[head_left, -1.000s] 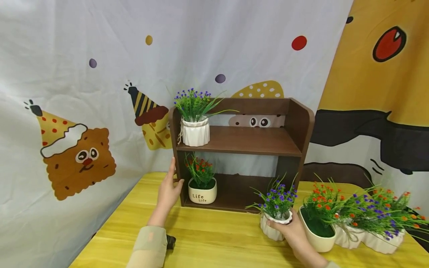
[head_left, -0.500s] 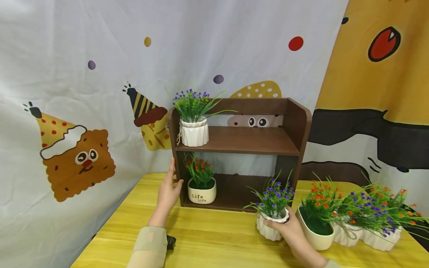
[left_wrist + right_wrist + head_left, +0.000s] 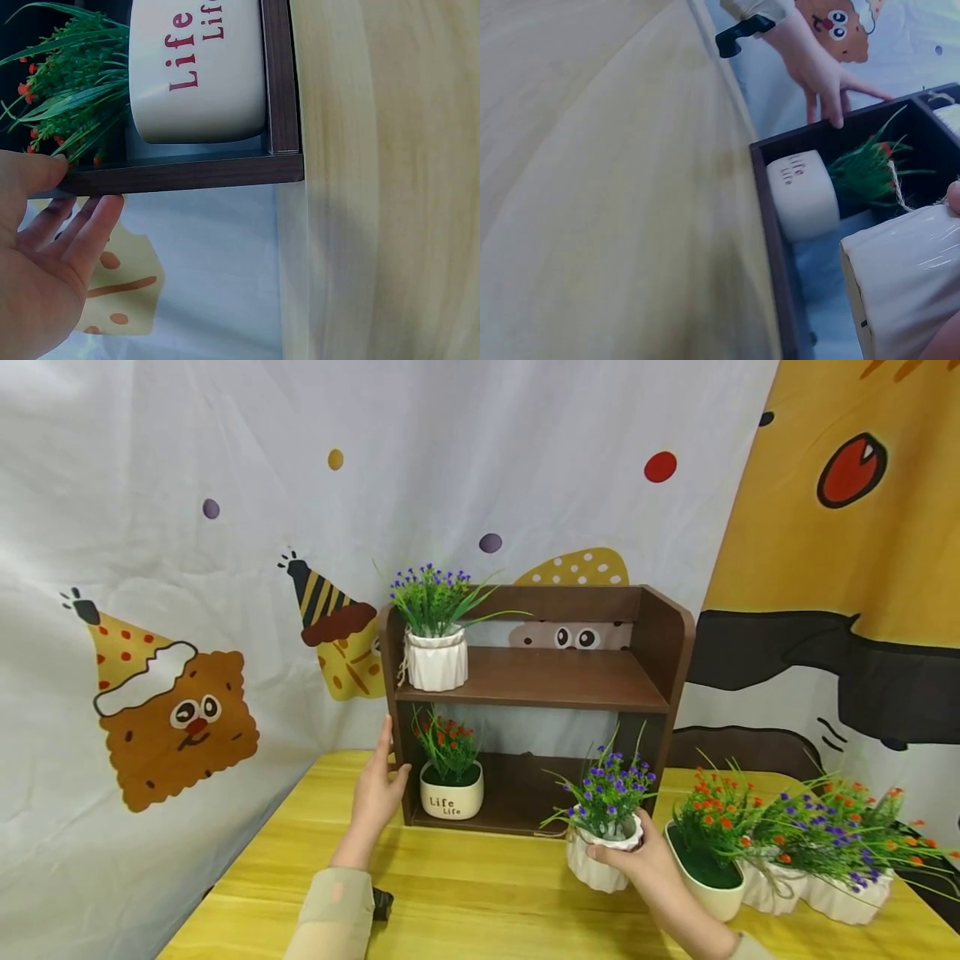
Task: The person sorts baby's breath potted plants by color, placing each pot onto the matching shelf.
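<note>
Right grip (image 3: pixel 651 868): pinching white fluted ceramic pot (image 3: pixel 592 864) | left grip (image 3: pixel 377 792): pinching brown wooden shelf (image 3: pixel 558 681) ahead | risk: tipping (one-sided hold)

The right grip (image 3: pixel 943 339) holds a white pot (image 3: pixel 904 274).
</note>
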Tool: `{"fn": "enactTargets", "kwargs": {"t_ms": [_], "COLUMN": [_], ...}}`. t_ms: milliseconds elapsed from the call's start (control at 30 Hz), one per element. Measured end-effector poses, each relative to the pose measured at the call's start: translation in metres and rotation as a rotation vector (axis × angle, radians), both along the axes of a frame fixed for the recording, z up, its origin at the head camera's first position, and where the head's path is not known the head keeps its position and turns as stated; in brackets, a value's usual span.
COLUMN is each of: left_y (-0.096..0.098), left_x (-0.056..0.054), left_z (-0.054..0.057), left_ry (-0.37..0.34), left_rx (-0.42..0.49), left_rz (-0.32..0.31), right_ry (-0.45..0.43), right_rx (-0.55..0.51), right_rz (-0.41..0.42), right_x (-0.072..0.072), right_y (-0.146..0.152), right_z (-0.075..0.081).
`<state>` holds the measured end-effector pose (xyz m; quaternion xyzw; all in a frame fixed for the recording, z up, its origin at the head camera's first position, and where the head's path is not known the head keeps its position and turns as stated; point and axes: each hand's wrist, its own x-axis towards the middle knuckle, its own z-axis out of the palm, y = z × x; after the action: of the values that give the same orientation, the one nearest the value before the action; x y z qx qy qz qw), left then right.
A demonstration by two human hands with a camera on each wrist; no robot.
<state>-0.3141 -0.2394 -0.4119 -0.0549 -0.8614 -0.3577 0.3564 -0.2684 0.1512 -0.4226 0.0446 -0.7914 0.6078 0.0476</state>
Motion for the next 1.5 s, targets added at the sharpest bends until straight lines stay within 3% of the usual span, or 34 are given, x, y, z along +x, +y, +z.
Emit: {"fn": "enactTargets", "kwargs": {"t_ms": [367, 733, 1233, 1500], "left_y": [-0.004, -0.003, 0.001, 0.0], "left_x": [0.002, 0.0, 0.001, 0.0], "left_z": [-0.002, -0.001, 0.002, 0.001], "left_ry": [-0.009, 0.021, 0.001, -0.003], "left_rx": [-0.001, -0.003, -0.002, -0.005], "left_rz": [0.011, 0.013, 0.006, 0.008], "right_ry": [-0.01, 0.058, 0.231, 0.263], "right_rx": [-0.06, -0.128, -0.175, -0.171], "right_rz": [0.086, 0.115, 0.137, 0.142], "right_x": [0.01, 0.012, 0.009, 0.005], "right_y": [-0.003, -0.005, -0.004, -0.004], "right_z": [0.032, 0.052, 0.061, 0.067]}}
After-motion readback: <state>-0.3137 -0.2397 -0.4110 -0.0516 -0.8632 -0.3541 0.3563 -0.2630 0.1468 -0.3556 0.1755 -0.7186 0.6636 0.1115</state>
